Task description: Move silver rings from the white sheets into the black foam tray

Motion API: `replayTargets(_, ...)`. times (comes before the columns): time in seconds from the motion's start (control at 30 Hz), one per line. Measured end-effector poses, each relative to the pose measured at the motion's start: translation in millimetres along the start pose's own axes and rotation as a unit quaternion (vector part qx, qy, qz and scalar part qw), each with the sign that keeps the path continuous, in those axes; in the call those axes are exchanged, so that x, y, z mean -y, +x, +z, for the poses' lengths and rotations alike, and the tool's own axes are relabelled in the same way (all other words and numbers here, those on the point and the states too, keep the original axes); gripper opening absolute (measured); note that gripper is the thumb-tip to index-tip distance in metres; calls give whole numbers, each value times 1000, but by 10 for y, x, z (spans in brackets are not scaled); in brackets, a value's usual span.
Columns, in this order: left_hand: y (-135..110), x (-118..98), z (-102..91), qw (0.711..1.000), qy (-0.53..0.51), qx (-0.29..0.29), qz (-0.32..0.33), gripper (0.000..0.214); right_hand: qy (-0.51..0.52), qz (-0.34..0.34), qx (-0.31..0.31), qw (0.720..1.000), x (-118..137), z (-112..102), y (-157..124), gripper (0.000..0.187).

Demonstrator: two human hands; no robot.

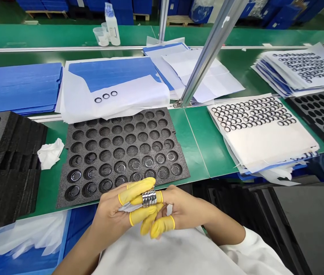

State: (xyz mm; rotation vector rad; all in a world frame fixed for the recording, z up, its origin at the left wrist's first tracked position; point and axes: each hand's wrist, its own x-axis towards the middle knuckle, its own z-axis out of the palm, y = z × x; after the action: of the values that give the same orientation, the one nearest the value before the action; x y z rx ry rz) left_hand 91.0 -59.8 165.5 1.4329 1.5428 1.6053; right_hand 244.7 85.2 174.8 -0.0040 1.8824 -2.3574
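Observation:
Several shiny metal rings (149, 198) are held together in a short stack between my two hands, in front of my body. My left hand (113, 208), with yellow finger cots, pinches the stack from the left. From the other side my right hand (179, 208), also in yellow finger cots, is closed at the stack, a finger apparently through the rings. Something white like a wipe (129, 207) shows in my left palm. Just beyond the hands lies a black foam tray (183, 173) with round pockets; its near rows and a few farther pockets hold rings.
Stacked foam trays (21, 172) and a crumpled white tissue (50, 152) stand at left. Behind the tray, three rings lie on a white sheet (133, 93). At right, rings sit in rows on a paper stack (265, 141). A metal post (204, 53) rises mid-bench; a bottle (112, 26) stands farther back.

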Motion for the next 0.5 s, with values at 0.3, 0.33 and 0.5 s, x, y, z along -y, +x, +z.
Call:
replayTargets(0.3,-39,39,-4,999,42,-13,-13,46,168,56,-21,984,-23,65,32,65)
replayTargets(0.33,-35,38,-5,999,49,-15,-11,47,185,61,-27,980,-34,60,27,65)
replayTargets(0.5,50,3,9,993,105,-21,55,45,245,102,-38,963,-59,60,14,59)
